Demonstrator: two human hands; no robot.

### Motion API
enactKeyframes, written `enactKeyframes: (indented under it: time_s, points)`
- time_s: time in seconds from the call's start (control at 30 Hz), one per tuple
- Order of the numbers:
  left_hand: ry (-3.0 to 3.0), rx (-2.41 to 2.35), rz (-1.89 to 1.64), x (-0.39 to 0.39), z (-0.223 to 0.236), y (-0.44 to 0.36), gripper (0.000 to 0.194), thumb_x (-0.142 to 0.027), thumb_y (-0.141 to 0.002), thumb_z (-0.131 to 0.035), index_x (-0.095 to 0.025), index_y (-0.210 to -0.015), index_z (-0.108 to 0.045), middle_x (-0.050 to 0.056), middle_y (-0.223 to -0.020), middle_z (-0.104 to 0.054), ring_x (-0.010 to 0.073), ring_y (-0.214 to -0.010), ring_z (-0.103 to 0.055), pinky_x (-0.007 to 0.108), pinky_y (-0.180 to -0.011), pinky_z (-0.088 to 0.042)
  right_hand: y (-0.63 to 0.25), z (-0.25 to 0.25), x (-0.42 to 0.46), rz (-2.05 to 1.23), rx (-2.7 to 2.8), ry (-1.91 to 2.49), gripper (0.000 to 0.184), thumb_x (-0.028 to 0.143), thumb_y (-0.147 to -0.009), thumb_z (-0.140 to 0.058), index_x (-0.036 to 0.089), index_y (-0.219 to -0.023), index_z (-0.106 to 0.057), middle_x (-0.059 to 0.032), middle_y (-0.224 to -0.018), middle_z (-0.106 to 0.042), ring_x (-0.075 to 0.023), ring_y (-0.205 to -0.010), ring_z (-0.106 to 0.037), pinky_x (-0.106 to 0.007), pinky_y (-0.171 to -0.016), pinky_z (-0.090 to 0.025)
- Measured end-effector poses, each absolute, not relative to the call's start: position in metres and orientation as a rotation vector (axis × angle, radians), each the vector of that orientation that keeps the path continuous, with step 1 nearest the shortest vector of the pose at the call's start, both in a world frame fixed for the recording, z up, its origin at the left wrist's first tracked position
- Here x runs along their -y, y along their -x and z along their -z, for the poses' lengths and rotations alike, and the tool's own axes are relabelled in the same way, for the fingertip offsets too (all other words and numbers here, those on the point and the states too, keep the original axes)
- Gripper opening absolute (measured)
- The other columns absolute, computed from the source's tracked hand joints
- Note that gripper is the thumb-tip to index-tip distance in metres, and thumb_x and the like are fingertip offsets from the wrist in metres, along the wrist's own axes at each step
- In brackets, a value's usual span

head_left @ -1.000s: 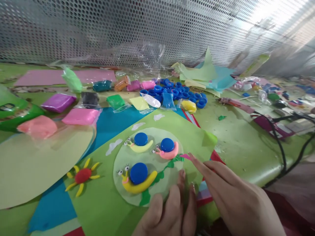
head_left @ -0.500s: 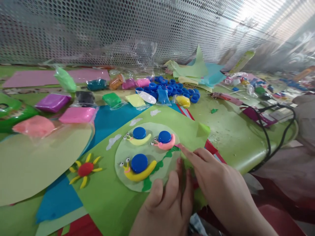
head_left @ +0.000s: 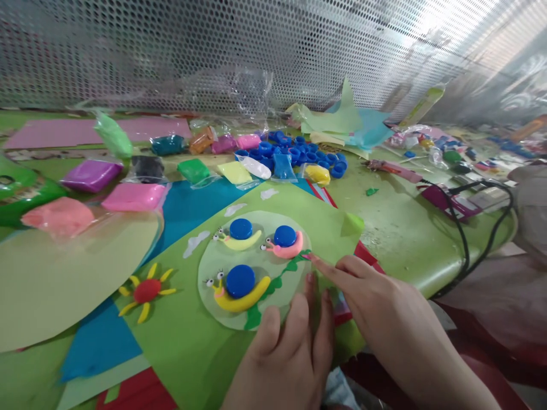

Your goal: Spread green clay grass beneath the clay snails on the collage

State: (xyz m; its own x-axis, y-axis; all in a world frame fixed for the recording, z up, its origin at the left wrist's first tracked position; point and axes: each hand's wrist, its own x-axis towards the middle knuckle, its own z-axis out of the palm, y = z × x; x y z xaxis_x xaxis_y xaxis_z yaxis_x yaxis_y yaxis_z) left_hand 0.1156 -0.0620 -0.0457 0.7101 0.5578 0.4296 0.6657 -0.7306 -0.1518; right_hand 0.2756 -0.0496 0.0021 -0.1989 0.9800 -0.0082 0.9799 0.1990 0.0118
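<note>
My right hand (head_left: 384,299) has its index finger stretched out, the tip touching the upper end of a green clay vine (head_left: 277,285). My left hand (head_left: 286,356) rests on the green paper (head_left: 188,341) below, fingers apart and partly bent, holding nothing. On a pale green paper circle (head_left: 222,262) sit three clay snails with blue bottle-cap shells: a pink snail (head_left: 293,249) near my right fingertip, a pale yellow snail (head_left: 243,244), and a larger yellow snail (head_left: 243,302). A red and yellow clay sun (head_left: 147,291) lies to the left.
Several bags of coloured clay, such as a pink one (head_left: 134,196), lie behind. Blue bottle caps (head_left: 299,152) are heaped near the mesh wall (head_left: 171,57). A pink-handled glue gun (head_left: 397,171) with a black cable (head_left: 464,245) lies right. A person (head_left: 491,302) is at the right edge.
My right index fingertip has shifted slightly down, from beside the pink snail's tail onto the vine's end. The left hand stays about where it was.
</note>
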Motion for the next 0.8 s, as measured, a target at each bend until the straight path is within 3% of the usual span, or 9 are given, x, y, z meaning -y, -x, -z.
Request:
enactKeyframes:
  time_s: [0.37, 0.67, 0.8]
  points:
    - [2.593, 0.936, 0.507, 0.062, 0.046, -0.115, 0.065, -0.056, -0.087, -0.020, -0.012, -0.126, -0.046, 0.011, -0.126, -0.055, 0.0235, -0.113, -0.040, 0.037, -0.085, -0.026, -0.275, 0.006, 0.056, -0.040, -2.489, -2.203, 0.050, 0.006, -0.079, -0.043, 0.027, -0.123, -0.054, -0.0007, -0.086, -0.064, -0.0143, -0.052, -0.061, -0.027, -0.043, -0.047]
    - [2.602, 0.921, 0.520, 0.061, 0.044, -0.116, 0.063, -0.051, -0.089, -0.016, -0.011, -0.124, -0.048, 0.009, -0.128, -0.054, 0.0238, -0.113, -0.040, 0.038, -0.083, -0.027, -0.266, 0.006, 0.053, -0.032, -2.298, -2.151, 0.051, 0.008, -0.077, -0.054, 0.028, -0.123, -0.054, 0.0002, -0.084, -0.064, -0.0175, -0.054, -0.063, -0.029, -0.042, -0.047]
    - [2.615, 0.937, 0.541, 0.061, 0.043, -0.117, 0.066, -0.058, -0.086, -0.020, -0.013, -0.123, -0.051, 0.008, -0.126, -0.055, 0.0238, -0.113, -0.038, 0.036, -0.083, -0.026, -0.261, 0.000, 0.054, -0.031, -2.222, -2.108, 0.054, 0.010, -0.074, -0.060, 0.029, -0.124, -0.054, 0.0014, -0.083, -0.064, -0.0187, -0.054, -0.064, -0.028, -0.038, -0.043]
